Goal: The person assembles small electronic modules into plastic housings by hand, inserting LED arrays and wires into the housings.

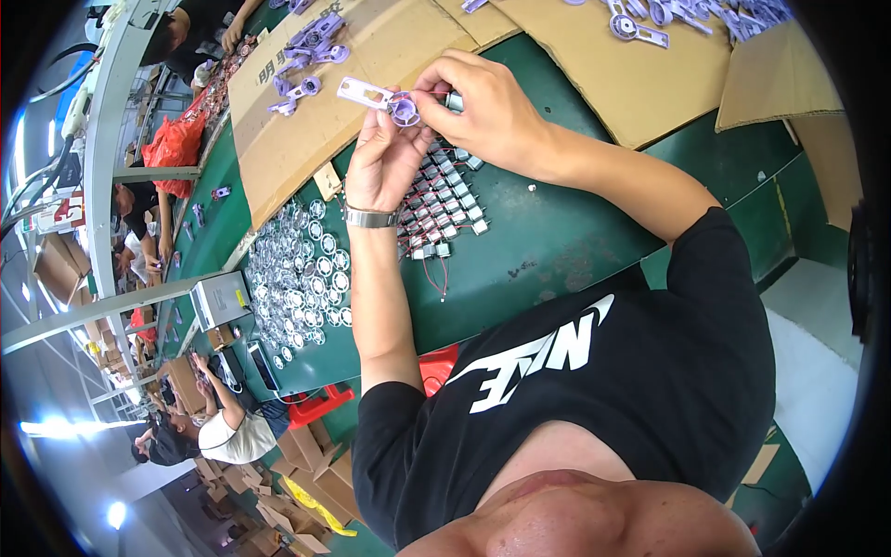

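Observation:
My left hand (385, 162), with a metal band at its wrist, pinches a light purple plastic housing (403, 110) that has a round ring and a long flat handle. My right hand (478, 107) is closed over the ring's right side. A small silver motor (454, 100) with red wire sits at its fingers. The fingertips partly hide where wire and ring meet. Under my hands, rows of small silver motors (450, 200) with red wires lie on the green table (548, 241).
Clear round parts with white centres (302, 269) lie left of my left forearm. Purple housings (311, 46) rest on a cardboard sheet (269, 130); more are piled at the upper right (650, 19). A white box (221, 299) and a phone (263, 365) lie leftward. Other people work along the left.

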`<action>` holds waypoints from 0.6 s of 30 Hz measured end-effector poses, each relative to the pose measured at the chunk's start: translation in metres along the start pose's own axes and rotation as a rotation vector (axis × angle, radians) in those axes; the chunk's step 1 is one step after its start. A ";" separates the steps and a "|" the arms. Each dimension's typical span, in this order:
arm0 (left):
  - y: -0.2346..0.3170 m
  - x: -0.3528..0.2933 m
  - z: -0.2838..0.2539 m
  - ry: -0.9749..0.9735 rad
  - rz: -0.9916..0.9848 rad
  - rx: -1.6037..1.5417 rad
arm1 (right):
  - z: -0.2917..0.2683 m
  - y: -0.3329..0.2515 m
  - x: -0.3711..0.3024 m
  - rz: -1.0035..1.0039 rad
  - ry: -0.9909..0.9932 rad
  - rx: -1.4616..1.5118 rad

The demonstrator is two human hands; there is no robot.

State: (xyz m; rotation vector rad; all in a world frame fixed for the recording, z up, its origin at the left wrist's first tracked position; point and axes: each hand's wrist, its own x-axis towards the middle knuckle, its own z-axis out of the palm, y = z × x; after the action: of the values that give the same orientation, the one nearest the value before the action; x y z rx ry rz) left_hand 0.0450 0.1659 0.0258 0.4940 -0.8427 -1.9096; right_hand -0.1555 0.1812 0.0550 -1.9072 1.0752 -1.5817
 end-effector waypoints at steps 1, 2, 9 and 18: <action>-0.002 0.000 0.001 0.014 -0.028 -0.062 | 0.000 0.000 -0.001 0.001 0.000 0.000; -0.003 0.000 0.002 0.015 -0.028 -0.062 | 0.000 -0.001 -0.001 -0.007 -0.005 0.000; -0.005 0.000 0.008 0.003 -0.041 -0.157 | -0.002 -0.001 -0.004 -0.047 -0.014 -0.030; -0.005 -0.002 0.012 -0.016 0.013 0.013 | -0.010 -0.013 -0.002 0.228 -0.162 0.123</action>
State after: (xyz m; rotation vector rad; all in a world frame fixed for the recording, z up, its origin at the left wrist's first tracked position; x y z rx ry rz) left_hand 0.0350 0.1736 0.0301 0.4805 -0.8670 -1.9000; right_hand -0.1616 0.1923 0.0659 -1.7308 1.0586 -1.3130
